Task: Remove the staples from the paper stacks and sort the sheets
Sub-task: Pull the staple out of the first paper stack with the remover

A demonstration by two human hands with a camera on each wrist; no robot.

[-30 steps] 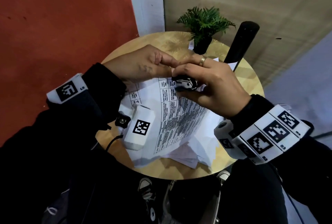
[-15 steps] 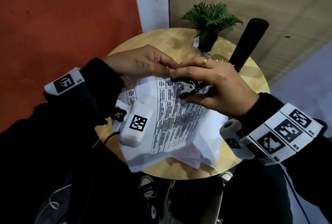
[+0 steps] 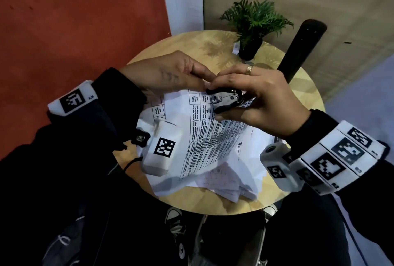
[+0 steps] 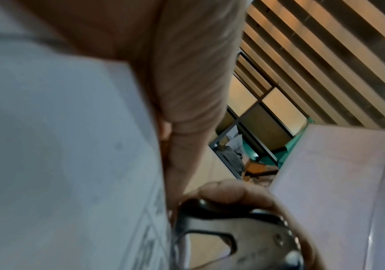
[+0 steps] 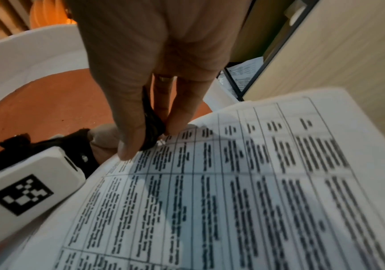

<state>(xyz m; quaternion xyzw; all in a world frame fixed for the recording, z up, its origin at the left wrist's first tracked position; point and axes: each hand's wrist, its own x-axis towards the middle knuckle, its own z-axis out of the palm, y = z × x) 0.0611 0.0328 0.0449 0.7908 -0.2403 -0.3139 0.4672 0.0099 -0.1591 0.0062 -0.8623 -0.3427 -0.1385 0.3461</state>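
On the round wooden table [image 3: 309, 103], to the left of the staple remover, the left hand [image 3: 168, 74] is seen with its fingers curled on the top corner of the printed paper stack [image 3: 213, 142], so that the corner is pinched and held up from the table. Just right of this hand the staple remover [image 3: 226, 100] is found (black grips, shiny metal body), pinched between the thumb and the fingers of the right hand [image 3: 262, 95]; its claws are laid on the corner of the top sheet, touching the paper. Compared with the picture of half a second ago, the remover is turned a little and its metal side is shown more, while the hands are kept nearly in the same place. From this it is judged that the claws are being worked under the staple; the staple itself is too small to be seen, and if it is already out cannot be told. Below the remover, under the held stack, more loose sheets [image 3: 232, 184] are lying near the front edge of the table. Far right and behind the remover, a small potted plant [image 3: 253, 25] is standing.
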